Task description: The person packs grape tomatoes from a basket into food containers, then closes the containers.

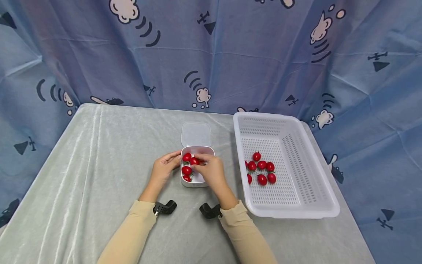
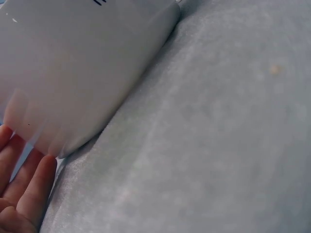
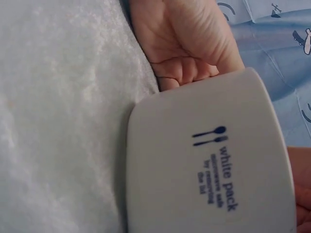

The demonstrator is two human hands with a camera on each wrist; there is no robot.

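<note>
My left hand (image 1: 163,167) rests against the left side of a small white plastic box (image 1: 194,184). In the left wrist view its extended fingers (image 2: 39,187) touch the box wall near the cloth. Over the box, my right hand (image 1: 212,170) reaches in from the right and pinches a cherry tomato (image 1: 194,161) between thumb and forefinger. More cherry tomatoes (image 1: 186,170) lie along the left side inside the box; the right hand hides part of the interior. The right wrist view shows blue lettering (image 3: 218,170) on the box's front.
A translucent lid (image 1: 196,134) lies just behind the box. To the right stands a large white perforated basket (image 1: 291,212) with several cherry tomatoes (image 1: 262,179) toward its left side. Pale cloth (image 1: 115,146) covers the table, and a blue patterned curtain (image 1: 230,66) hangs behind.
</note>
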